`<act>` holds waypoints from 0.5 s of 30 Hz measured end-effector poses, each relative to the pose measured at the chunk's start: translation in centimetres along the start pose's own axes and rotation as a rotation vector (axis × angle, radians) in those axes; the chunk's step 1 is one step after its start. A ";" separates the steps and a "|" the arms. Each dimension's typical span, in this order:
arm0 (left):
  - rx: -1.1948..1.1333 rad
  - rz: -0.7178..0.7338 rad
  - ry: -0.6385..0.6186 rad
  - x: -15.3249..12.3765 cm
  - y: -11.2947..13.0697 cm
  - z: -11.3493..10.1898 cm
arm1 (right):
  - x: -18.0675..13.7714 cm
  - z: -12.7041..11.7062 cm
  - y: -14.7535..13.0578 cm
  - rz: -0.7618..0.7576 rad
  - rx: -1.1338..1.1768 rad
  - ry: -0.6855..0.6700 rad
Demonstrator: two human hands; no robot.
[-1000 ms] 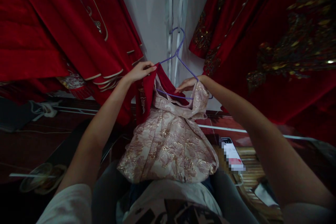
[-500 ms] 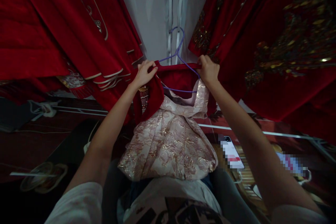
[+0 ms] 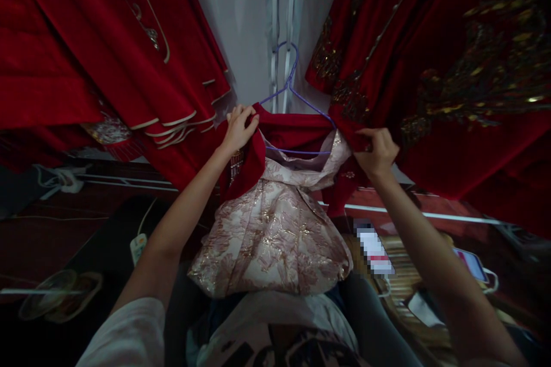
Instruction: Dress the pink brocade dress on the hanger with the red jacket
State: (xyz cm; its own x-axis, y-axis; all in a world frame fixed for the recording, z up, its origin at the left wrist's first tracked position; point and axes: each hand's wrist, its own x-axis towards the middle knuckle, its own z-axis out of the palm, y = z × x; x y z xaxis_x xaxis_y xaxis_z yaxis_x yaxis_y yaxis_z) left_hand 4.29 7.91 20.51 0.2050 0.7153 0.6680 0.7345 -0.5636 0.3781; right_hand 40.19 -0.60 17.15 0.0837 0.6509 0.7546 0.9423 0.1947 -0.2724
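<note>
A pink and gold brocade dress (image 3: 275, 229) hangs on a purple wire hanger (image 3: 289, 83), its lower part resting over my lap. Around its shoulders lies a red garment (image 3: 297, 122) with a beaded tassel on the left side. My left hand (image 3: 240, 128) is closed on the red cloth by the hanger's left shoulder. Out to the right of the dress, my right hand (image 3: 379, 152) pinches the red garment's other side and holds it away from the pink strap.
Red garments with silver trim (image 3: 172, 69) hang on the left, and sequined red ones (image 3: 473, 69) on the right. Metal rails (image 3: 282, 6) stand behind the hanger. At right a phone (image 3: 374, 249) lies on a slatted wooden surface (image 3: 402, 275). Lower left holds a clear lidded container (image 3: 49, 295).
My right hand has moved right and down from the hanger's shoulder, drawing the red cloth outward and uncovering more of the pink strap. My left hand keeps its hold.
</note>
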 end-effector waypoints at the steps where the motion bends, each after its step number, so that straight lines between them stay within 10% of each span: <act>1: -0.006 -0.003 -0.005 0.0 0.0 -0.1 | -0.3 -0.3 -0.2 -0.022 0.026 -0.037; 15: 0.003 -0.043 0.072 -1.1 0.7 -0.7 | 2.4 0.6 -3.2 0.207 0.538 -0.090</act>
State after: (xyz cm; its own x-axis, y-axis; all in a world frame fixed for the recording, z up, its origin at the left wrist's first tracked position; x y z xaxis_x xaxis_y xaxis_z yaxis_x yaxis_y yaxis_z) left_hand 4.10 6.39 20.50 0.1264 0.7072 0.6956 0.7437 -0.5316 0.4053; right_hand 37.20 0.72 19.46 0.1988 0.7701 0.6061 0.6099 0.3869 -0.6916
